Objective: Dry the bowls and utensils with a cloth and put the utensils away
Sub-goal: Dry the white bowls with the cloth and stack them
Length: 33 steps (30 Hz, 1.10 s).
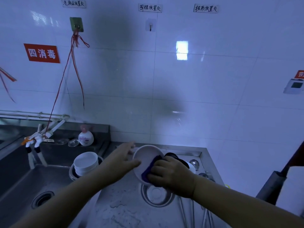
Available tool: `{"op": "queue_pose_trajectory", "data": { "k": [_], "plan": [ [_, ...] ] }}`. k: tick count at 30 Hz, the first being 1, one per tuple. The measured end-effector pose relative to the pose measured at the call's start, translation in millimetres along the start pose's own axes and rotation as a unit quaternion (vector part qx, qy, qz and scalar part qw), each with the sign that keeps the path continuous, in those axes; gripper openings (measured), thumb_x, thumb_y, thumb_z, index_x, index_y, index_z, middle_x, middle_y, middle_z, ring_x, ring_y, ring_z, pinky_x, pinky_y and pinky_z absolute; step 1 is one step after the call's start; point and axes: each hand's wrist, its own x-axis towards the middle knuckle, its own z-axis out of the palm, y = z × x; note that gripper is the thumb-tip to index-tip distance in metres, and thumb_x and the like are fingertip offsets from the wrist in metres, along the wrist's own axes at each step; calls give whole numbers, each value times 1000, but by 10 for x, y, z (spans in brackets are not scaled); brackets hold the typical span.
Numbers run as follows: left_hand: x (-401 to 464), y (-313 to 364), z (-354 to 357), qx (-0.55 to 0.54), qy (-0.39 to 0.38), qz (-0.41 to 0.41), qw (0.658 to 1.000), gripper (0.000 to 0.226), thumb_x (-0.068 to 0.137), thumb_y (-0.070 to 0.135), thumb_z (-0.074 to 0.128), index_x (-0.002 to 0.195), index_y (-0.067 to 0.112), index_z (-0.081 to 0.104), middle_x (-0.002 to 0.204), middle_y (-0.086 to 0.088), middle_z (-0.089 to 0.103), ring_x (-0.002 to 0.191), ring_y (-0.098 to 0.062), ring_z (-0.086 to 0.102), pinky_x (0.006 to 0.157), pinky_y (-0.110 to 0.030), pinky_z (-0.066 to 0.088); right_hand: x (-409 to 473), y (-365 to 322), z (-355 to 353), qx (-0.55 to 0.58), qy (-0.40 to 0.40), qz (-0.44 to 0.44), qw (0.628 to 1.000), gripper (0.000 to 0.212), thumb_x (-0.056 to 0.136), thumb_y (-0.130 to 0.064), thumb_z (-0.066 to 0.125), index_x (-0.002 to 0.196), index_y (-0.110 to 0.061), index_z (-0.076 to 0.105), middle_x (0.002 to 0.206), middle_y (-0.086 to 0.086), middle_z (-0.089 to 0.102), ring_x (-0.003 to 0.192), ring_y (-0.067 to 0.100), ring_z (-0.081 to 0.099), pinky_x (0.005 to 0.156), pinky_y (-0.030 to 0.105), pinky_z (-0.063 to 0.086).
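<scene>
While left hand [122, 159] grips bowl [144, 155] rim at 9 o'clock, right hand [171, 174] fingers clench cloth [150, 168] inside: drying step; next, probably stack it

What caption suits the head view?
Left hand steadies a white bowl while right hand wipes it with a cloth.

the round bowl [144, 155] is plain white, unpatterned. the folded cloth [150, 170] in it is dark blue-purple; its bunched end above the right hand [171, 173] reads black. the stacked ceramic bowls [86, 162] are white. the steel counter [118, 203] and sink basin [32, 183] are dull grey. the rectangular wall sign [42, 53] is red with white characters. the wall tiles [213, 79] are glossy white with a bluish cast. the hanging cords [77, 68] are red. the round soap bottle [85, 137] is white with a pink pump.
</scene>
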Motion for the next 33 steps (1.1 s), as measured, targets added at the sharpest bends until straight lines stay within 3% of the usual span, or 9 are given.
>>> {"op": "queue_pose_trajectory", "data": {
  "k": [3,6,11,15,18,22,24,28,33],
  "plan": [
    [-150,95,-36,198,83,148,965,55,78,45,60,130,30,47,123,14,49,111,-1,43,93,-18,35,-47,47,-76,9,-46,29,998,12,93,-23,58,98,-23,70,95,-4,69,85,14,63,72,29,52],
    [-205,239,6,380,48,285,879,40,62,47,74,99,34,68,103,16,68,105,-5,60,92,-26,43,-39,41,-113,29,-49,61,997,14,88,-26,64,100,-22,70,97,-2,70,87,15,65,76,29,54],
    [-153,256,43,435,-48,316,842,11,69,39,70,79,35,66,80,20,68,81,5,62,99,-23,38,-42,104,-77,41,-49,38,997,17,93,-23,57,107,-20,66,102,0,69,94,16,62,81,29,51],
    [-189,134,5,252,-89,195,944,12,87,39,52,92,33,62,91,16,62,87,4,54,79,0,28,-157,278,-142,47,-33,60,997,32,88,-24,65,117,-13,60,111,6,66,103,19,61,90,32,52],
    [-248,40,-21,-23,-42,55,997,16,85,19,65,76,31,65,77,9,65,75,-1,59,66,-12,43,-228,438,-240,84,101,244,961,25,83,-17,72,103,-2,68,95,10,69,85,24,64,78,37,55],
    [-231,32,85,-333,-12,-71,940,9,80,14,66,85,17,72,88,-10,71,82,-23,67,72,-30,53,-135,367,-262,162,214,441,857,39,73,-9,81,108,-4,65,97,-1,62,86,16,59,81,10,46],
    [-201,86,189,-407,-9,-92,909,18,74,20,65,89,15,73,92,-13,71,86,-27,66,74,-35,54,36,239,-218,211,224,461,832,43,76,-21,79,113,-7,62,103,-5,59,91,10,58,82,10,47],
    [-130,183,328,-477,12,-101,873,29,76,18,60,101,7,68,100,-18,70,90,-31,66,71,-34,54,333,39,-123,202,221,411,861,59,92,-54,46,121,-5,60,116,7,61,106,17,54,88,27,51],
    [-79,240,249,-521,14,-80,850,26,78,14,52,94,13,72,99,-17,70,85,-25,69,67,-30,57,380,-196,61,72,212,311,924,35,101,-38,39,128,-19,49,125,7,53,116,22,48,88,42,51]
  ]
}}
